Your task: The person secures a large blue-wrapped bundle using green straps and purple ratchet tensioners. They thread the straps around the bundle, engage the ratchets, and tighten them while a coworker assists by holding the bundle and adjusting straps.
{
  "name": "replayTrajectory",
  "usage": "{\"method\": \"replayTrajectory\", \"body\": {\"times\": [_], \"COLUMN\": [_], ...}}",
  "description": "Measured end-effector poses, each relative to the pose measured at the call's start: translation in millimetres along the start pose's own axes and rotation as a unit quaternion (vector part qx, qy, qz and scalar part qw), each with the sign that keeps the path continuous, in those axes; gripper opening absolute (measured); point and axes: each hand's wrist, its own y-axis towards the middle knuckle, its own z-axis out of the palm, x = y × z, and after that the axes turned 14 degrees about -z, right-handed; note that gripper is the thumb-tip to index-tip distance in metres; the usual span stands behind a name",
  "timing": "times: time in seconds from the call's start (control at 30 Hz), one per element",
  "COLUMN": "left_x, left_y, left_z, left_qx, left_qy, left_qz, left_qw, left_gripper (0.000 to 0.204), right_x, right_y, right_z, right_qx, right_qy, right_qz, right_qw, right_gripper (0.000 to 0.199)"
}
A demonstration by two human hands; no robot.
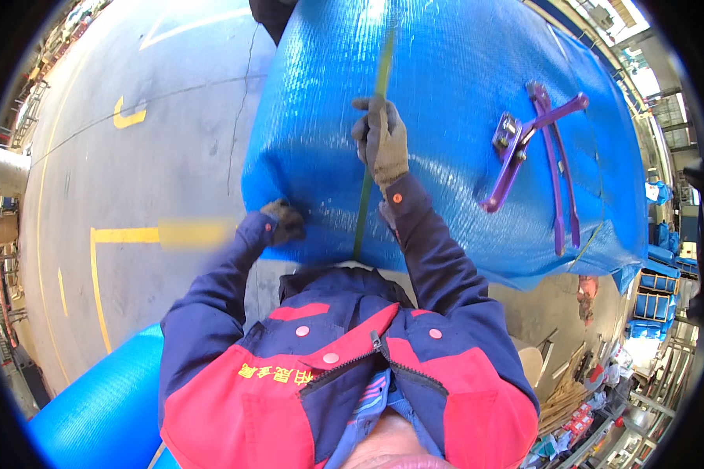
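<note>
A large bundle (321, 141) in shiny blue woven wrap lies in front of me. A green strap (384, 66) runs over it from the far side down to the near edge. My right hand (383, 144), in a grey-brown work glove, is closed on the strap above the middle of the bundle. My left hand (286, 220), also gloved, is at the bundle's near left end with its fingers curled; what they hold, if anything, is hidden. On the right of the bundle lie a purple strap tensioner (511, 152) and a purple long-handled tool (556, 164).
Another blue wrapped roll (102, 402) lies at the lower left. Yellow lines (125, 235) mark the grey floor. At the far side a dark-clothed part of a person (272, 16) shows. Racks with blue bundles (653, 305) and clutter stand along the right.
</note>
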Motion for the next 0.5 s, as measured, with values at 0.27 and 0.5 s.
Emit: {"method": "replayTrajectory", "body": {"times": [0.27, 0.5], "left_x": [-28.1, -33.1], "left_y": [-2.2, 60.6], "left_z": [-64.4, -258.8], "left_qx": [0.116, -0.468], "left_qy": [0.040, -0.186], "left_qz": [0.075, -0.200], "left_qw": [0.990, 0.841], "left_gripper": [0.023, 0.088], "right_x": [-30.0, -63.0], "right_y": [89.5, 117.2], "right_z": [-22.3, -33.9], "right_qx": [-0.026, 0.025], "right_qy": [-0.015, -0.029], "right_qz": [0.141, 0.233], "right_qw": [0.990, 0.972], "right_gripper": [0.038, 0.036]}}
